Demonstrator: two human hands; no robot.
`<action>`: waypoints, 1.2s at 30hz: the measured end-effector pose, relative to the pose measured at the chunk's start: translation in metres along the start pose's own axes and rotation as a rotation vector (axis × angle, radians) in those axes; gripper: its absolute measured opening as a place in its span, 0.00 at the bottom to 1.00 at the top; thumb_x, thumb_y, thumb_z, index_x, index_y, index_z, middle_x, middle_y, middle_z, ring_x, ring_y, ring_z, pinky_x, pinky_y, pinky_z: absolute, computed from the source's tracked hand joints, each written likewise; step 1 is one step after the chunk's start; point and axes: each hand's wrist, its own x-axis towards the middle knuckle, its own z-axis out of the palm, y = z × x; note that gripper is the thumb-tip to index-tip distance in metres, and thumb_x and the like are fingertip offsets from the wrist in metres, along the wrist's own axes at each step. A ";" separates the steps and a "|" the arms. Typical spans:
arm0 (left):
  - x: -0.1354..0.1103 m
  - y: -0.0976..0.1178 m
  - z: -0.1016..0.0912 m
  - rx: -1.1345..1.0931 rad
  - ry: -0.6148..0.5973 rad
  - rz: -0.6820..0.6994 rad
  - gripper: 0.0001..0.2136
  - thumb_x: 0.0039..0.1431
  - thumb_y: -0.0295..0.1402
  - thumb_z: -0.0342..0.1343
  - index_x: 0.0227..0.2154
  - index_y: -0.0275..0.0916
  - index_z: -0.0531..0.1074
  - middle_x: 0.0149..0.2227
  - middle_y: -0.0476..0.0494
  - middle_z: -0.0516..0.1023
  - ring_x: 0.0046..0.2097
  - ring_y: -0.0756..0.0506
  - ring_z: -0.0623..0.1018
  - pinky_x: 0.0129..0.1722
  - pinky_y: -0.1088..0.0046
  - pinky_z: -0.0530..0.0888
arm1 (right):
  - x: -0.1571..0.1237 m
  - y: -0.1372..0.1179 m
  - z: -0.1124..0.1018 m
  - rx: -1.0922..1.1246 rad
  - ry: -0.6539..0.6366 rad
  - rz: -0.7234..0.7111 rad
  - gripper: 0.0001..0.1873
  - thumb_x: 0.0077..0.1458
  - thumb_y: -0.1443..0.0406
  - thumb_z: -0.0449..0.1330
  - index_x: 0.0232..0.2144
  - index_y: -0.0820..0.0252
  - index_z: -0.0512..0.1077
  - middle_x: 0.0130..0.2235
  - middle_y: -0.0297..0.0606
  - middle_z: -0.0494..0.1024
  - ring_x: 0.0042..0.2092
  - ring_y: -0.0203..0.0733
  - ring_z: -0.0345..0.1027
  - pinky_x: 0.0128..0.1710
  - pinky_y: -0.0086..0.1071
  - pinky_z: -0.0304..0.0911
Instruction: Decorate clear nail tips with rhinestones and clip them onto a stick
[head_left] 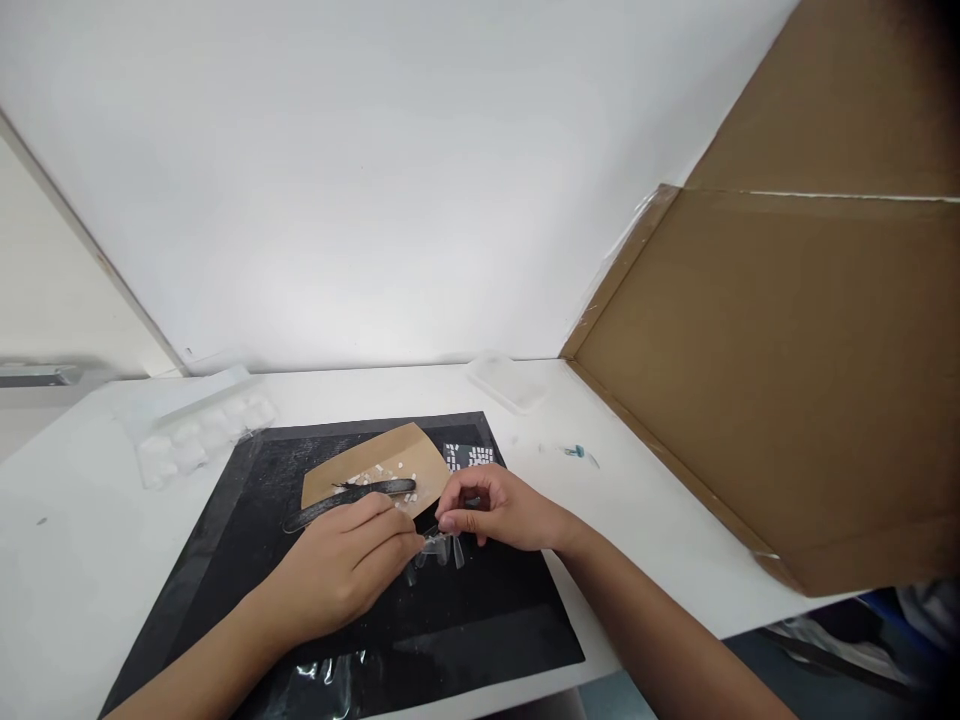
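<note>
My left hand (341, 565) and my right hand (499, 512) meet over a black mat (247, 560), fingers pinched together on a small clear plastic piece (439, 545). Behind my left hand lies a long dark tool (349, 500) on a brown card (375, 468) strewn with several small white bits. A dark sheet with small white squares (469, 456) lies just behind my right hand.
A clear plastic tray (191, 425) sits at the back left and a clear lid (506, 382) at the back of the white table (637, 500). A large cardboard sheet (780, 370) leans at the right. A small blue-tipped item (576, 452) lies beside the mat. Clear film (326, 668) lies near the mat's front.
</note>
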 end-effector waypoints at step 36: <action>-0.004 -0.002 -0.006 -0.053 -0.054 -0.038 0.06 0.70 0.22 0.51 0.41 0.35 0.73 0.46 0.39 0.81 0.44 0.43 0.77 0.43 0.66 0.76 | -0.002 -0.008 0.000 -0.131 -0.030 -0.180 0.18 0.67 0.53 0.60 0.37 0.60 0.81 0.35 0.38 0.81 0.36 0.37 0.75 0.37 0.30 0.69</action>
